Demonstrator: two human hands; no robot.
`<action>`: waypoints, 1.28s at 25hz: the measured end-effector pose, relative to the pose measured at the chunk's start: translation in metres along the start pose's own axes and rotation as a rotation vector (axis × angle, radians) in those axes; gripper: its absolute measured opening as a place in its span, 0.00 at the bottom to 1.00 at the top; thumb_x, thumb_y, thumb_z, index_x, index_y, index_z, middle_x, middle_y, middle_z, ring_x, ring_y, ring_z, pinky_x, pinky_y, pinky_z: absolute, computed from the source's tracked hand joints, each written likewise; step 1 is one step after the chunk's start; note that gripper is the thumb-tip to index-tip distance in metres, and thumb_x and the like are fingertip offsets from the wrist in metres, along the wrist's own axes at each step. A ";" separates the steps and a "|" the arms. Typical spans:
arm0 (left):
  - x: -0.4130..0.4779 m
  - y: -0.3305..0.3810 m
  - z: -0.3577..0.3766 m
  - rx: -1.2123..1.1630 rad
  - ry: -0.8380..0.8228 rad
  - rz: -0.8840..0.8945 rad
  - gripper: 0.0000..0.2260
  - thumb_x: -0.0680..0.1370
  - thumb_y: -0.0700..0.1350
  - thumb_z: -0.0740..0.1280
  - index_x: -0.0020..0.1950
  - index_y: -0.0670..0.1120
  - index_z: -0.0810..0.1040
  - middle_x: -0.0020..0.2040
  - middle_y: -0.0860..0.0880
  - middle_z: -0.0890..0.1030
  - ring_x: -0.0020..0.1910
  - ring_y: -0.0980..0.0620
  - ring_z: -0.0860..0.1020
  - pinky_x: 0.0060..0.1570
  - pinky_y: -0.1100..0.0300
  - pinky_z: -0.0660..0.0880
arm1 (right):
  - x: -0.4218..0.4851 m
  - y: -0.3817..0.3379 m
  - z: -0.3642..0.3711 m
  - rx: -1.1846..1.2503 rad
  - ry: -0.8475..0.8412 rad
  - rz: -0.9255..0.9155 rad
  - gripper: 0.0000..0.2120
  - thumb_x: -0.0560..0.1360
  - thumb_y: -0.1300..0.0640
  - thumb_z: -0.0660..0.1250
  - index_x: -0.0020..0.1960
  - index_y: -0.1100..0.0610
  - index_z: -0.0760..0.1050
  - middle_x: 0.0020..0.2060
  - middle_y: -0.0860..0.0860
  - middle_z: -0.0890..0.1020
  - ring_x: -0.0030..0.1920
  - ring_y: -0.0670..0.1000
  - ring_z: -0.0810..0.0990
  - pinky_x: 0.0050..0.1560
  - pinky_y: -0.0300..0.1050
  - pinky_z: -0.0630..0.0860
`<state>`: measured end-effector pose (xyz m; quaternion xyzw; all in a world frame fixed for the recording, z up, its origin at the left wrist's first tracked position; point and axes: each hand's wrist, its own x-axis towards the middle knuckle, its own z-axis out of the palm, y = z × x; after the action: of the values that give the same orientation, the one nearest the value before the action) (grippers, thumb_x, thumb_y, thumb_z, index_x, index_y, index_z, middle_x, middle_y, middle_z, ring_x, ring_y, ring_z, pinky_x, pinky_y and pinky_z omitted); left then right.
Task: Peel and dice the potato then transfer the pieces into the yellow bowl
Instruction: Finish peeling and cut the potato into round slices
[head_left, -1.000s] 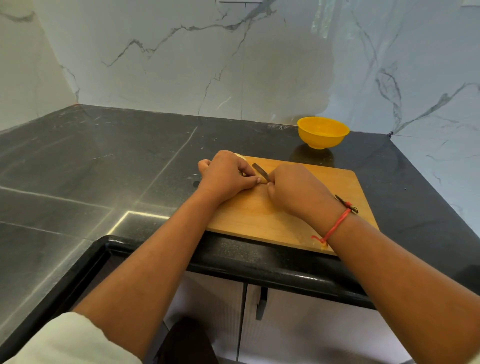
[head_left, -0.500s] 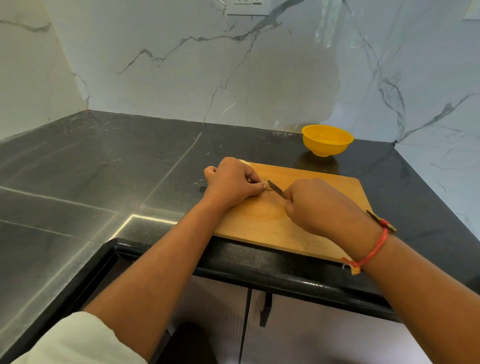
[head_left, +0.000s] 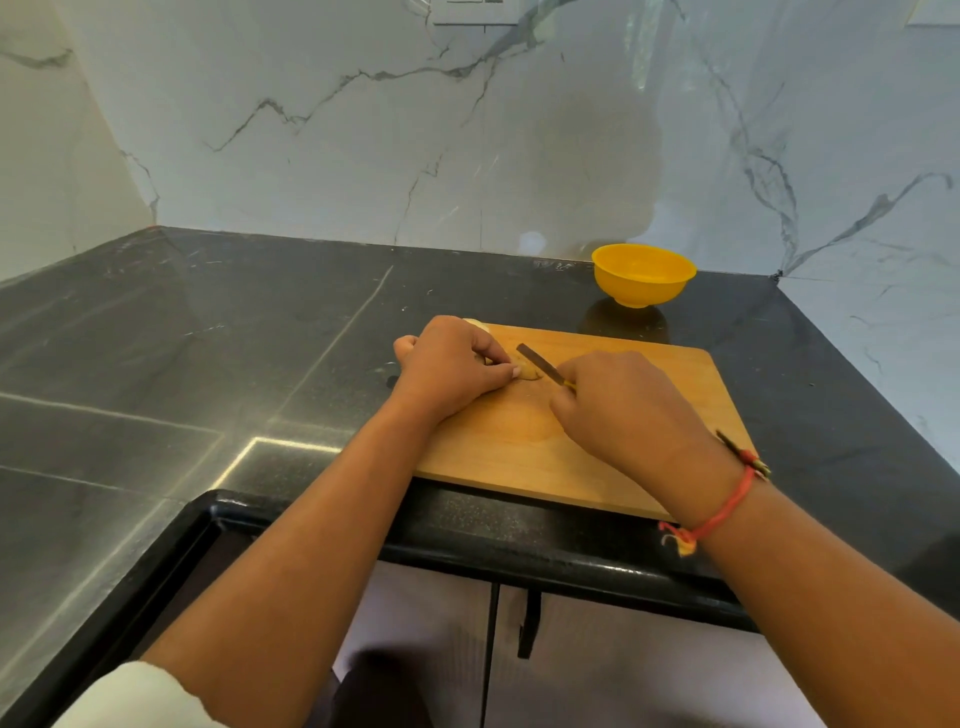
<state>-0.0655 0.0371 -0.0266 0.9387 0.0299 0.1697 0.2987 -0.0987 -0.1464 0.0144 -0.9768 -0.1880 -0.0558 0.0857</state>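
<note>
The right hand is gripping a knife tight. The left hand is pinching the pale potato between both hands. Dicing is going on. Past the hands, the yellow bowl is looking empty.

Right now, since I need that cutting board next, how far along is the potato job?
Peeling looks done: the potato showing between the hands is pale. In hand: the left hand steadies it on the cutting board while the right hand grips the knife, blade against it. Left: more dicing and the transfer; the yellow bowl shows no pieces.
</note>
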 end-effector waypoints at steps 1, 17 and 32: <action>0.000 0.000 0.000 0.000 -0.001 -0.001 0.07 0.73 0.60 0.74 0.44 0.59 0.86 0.43 0.62 0.83 0.53 0.61 0.73 0.51 0.52 0.57 | 0.006 -0.002 0.005 0.001 0.003 -0.001 0.15 0.82 0.50 0.58 0.61 0.52 0.80 0.43 0.50 0.80 0.43 0.51 0.77 0.43 0.45 0.77; 0.000 0.002 -0.001 0.032 -0.010 -0.018 0.04 0.74 0.58 0.73 0.44 0.60 0.86 0.43 0.61 0.83 0.54 0.59 0.74 0.51 0.53 0.58 | 0.036 -0.022 0.019 -0.048 -0.139 0.058 0.13 0.81 0.56 0.62 0.64 0.54 0.78 0.48 0.54 0.79 0.48 0.54 0.78 0.45 0.47 0.76; -0.001 0.001 0.001 0.024 0.017 -0.017 0.05 0.73 0.58 0.74 0.40 0.59 0.85 0.41 0.62 0.83 0.54 0.60 0.74 0.57 0.50 0.62 | 0.020 -0.024 0.009 -0.002 -0.134 0.048 0.14 0.82 0.57 0.60 0.65 0.55 0.76 0.44 0.52 0.76 0.45 0.52 0.75 0.44 0.44 0.73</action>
<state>-0.0660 0.0356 -0.0276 0.9405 0.0427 0.1746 0.2885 -0.0889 -0.1160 0.0119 -0.9827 -0.1699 0.0114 0.0731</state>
